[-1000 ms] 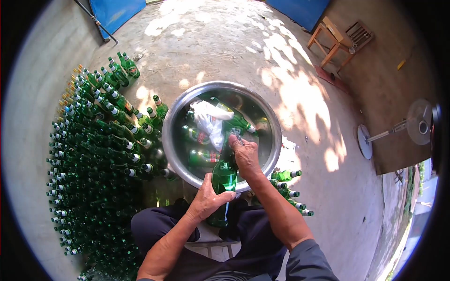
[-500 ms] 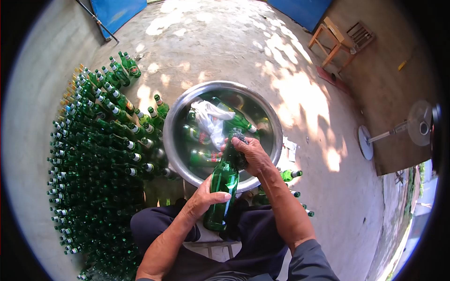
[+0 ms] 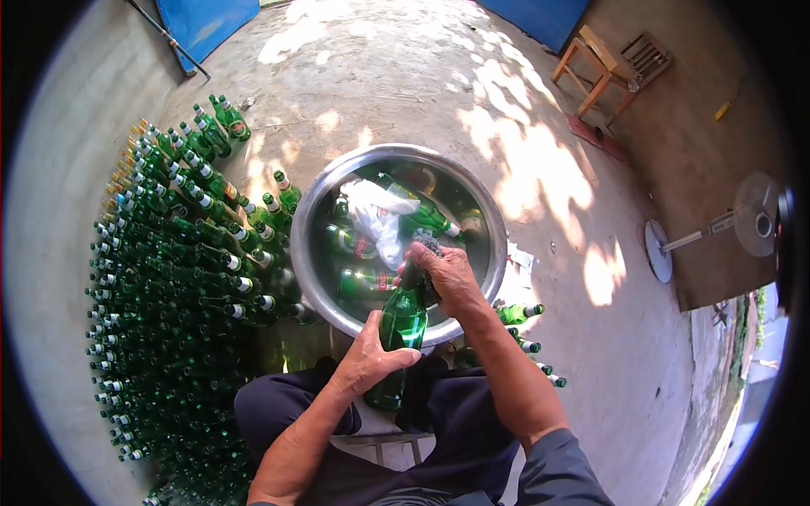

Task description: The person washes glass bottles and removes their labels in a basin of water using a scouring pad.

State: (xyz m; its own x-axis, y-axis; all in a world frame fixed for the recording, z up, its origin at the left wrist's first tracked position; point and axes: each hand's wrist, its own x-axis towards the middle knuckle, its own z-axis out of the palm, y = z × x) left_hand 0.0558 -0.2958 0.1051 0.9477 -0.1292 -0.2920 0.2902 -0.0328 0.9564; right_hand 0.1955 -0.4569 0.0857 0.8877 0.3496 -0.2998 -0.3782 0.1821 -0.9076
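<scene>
A green glass bottle (image 3: 402, 325) slants between my two hands over the near rim of a metal basin (image 3: 310, 291), its base toward my lap. My left hand (image 3: 371, 358) is wrapped round its lower body, thumb across the glass. Around the neck, my right hand (image 3: 447, 274) presses a dark grey scouring pad (image 3: 429, 244) against the bottle. The basin is full of water. In it lie several green bottles (image 3: 367, 282) with labels, and a white cloth or plastic bag (image 3: 378, 219) rests on top of them.
Many green bottles (image 3: 177, 287) stand packed on the floor at the left. A few more bottles (image 3: 521, 314) lie right of the basin. Farther right are a standing fan (image 3: 658, 251) and a wooden chair (image 3: 595, 80). Blue doors (image 3: 211, 34) stand at the back.
My left hand has turned slightly on the bottle, its thumb now farther across the glass. The right hand stays at the neck with the scouring pad. The view has shifted a little.
</scene>
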